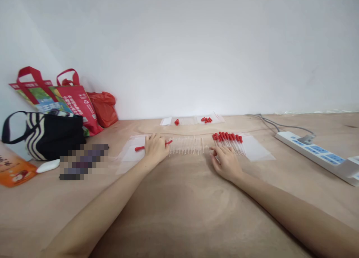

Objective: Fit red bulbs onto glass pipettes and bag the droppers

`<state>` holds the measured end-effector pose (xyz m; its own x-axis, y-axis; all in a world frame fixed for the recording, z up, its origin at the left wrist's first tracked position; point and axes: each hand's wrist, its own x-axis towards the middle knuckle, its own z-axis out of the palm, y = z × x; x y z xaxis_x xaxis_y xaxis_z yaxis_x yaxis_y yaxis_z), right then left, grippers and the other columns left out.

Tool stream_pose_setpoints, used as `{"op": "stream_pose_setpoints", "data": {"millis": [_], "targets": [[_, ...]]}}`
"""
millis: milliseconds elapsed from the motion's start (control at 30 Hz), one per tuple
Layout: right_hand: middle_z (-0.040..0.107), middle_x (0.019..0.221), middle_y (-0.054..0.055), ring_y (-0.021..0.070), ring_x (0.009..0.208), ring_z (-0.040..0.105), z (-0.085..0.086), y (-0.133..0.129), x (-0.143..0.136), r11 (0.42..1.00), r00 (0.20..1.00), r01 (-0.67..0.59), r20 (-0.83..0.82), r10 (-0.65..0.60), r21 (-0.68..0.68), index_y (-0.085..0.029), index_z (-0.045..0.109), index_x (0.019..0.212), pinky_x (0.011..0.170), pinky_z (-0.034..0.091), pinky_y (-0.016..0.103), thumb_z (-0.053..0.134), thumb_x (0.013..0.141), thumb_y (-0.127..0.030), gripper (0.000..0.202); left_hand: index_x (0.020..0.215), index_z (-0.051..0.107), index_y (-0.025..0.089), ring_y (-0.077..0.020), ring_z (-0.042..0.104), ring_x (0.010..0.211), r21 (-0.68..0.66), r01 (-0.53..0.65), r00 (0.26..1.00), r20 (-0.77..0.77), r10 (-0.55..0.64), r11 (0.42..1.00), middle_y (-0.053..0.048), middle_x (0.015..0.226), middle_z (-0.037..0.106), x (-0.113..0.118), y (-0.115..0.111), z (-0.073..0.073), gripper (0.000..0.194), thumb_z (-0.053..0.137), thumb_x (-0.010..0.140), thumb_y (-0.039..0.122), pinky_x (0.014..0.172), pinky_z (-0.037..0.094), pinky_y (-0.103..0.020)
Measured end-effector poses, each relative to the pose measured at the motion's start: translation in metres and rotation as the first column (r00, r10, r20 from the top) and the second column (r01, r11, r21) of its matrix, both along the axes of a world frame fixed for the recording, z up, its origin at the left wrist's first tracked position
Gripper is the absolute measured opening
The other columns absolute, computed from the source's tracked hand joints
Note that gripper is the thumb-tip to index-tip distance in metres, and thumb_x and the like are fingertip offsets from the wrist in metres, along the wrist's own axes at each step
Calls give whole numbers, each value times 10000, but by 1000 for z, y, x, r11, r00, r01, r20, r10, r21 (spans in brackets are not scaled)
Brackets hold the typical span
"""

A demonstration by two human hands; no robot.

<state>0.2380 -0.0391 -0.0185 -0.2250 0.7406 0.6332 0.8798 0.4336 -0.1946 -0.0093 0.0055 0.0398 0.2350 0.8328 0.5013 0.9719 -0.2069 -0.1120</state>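
Note:
My left hand (155, 147) rests palm down with bent fingers over the left part of a clear plastic sheet. A slim red piece (139, 149) shows on its left side and a red tip sticks out past its fingers; whether they are one thing I cannot tell. Right of that hand lies a row of thin clear tubes (185, 146). My right hand (226, 162) has thumb and fingers drawn together at the row's right end; what they pinch is too small to make out. Just beyond it, several red-capped tubes (228, 137) lie side by side.
Behind, against the wall, another plastic sheet (192, 121) carries red caps (206, 120). A white power strip (316, 151) with a grey cable lies at right. At left are a black striped bag (56, 132), red shopping bags (81, 104) and an orange packet (17, 168).

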Motion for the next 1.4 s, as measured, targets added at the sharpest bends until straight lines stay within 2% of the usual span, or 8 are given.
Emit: {"op": "stream_pose_setpoints", "data": {"millis": [167,267,400,567,800,1067,1267,1400], "targets": [[600,809,53,168,753,525,-2,-3,1,992,990,-126,63,125,6,-166,558,934,676,282,298,377,801,-152,224,698,598,173,-217,522,772,-101,377,924,106,-366,921,-44,736,574,21,-38,-13,109,490,698,191,724,376,-373],[596,825,53,160,760,523,-2,-4,0,989,986,-146,75,146,0,-166,561,934,682,287,296,369,812,-137,230,788,585,150,-200,532,770,-164,461,884,165,-436,872,-54,798,570,27,-46,-28,122,489,715,171,710,419,-343],[593,828,57,152,767,520,0,-4,-1,986,984,-165,72,165,-8,-164,573,908,687,292,292,366,828,-146,223,969,589,155,-232,520,942,-150,498,855,252,-454,854,-91,1022,556,27,-37,-41,270,525,763,317,813,427,-378],[593,816,52,144,755,515,1,-2,-4,977,975,-214,62,215,-15,-175,583,891,693,285,293,382,833,-167,209,838,655,177,-236,431,1121,-71,549,817,256,-517,833,-87,1198,496,28,-29,-48,202,473,823,263,931,364,-399],[591,810,41,128,728,513,2,-7,-11,947,945,-320,73,320,-9,-185,578,884,697,282,292,392,834,-177,193,876,594,199,-172,560,959,-9,633,739,304,-601,774,-12,914,660,30,-33,-46,186,411,867,231,960,313,-414],[603,812,33,121,717,512,3,-9,-12,944,943,-330,27,330,5,-178,575,902,707,283,296,399,837,-181,187,892,573,199,-153,578,940,4,658,715,308,-627,753,0,874,672,29,-35,-44,187,389,876,229,993,244,-404],[605,800,25,111,709,520,2,-7,-12,925,924,-380,58,379,10,-197,590,933,712,277,299,413,831,-177,206,808,586,199,-133,600,749,-8,653,714,340,-612,757,2,761,667,31,-38,-41,214,394,872,266,937,288,-368],[608,788,16,107,702,520,0,-6,-12,906,905,-424,41,424,-9,-212,602,937,731,264,308,428,812,-155,221,788,589,192,-118,587,662,-28,697,682,335,-650,716,5,685,649,31,-39,-41,240,381,873,278,913,302,-348]]}}
